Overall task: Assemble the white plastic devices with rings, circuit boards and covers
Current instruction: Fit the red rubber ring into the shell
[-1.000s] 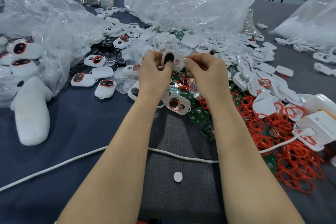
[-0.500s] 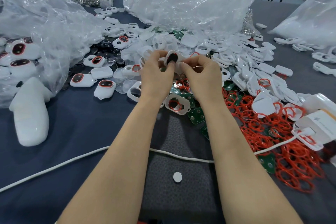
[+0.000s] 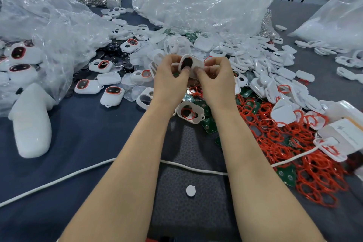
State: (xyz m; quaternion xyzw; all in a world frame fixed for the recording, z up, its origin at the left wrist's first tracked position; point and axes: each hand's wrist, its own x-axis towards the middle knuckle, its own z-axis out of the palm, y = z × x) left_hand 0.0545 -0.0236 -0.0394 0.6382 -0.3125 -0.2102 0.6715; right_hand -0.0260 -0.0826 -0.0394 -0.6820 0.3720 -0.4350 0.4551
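Both my hands hold one white plastic shell (image 3: 191,63) with a dark round opening, raised above the pile at the table's centre. My left hand (image 3: 170,76) grips its left side, thumb by the dark opening. My right hand (image 3: 215,76) pinches its right side, and a red ring (image 3: 207,58) peeks out above those fingers. Another white shell with a red ring inside (image 3: 190,112) lies just below my wrists. Loose red rings (image 3: 284,139) spread to the right over green circuit boards (image 3: 208,124). White covers (image 3: 255,59) are heaped behind my hands.
Finished white devices with red-rimmed windows (image 3: 112,96) lie at left beside crumpled clear plastic bags (image 3: 49,31). A white foam piece (image 3: 31,122) sits far left. A white cable (image 3: 78,171) crosses under my forearms. A white box (image 3: 345,129) stands at right.
My hands have turned the white shell and drawn closer together on it; the shell sits slightly higher. The rest of the table is unchanged.
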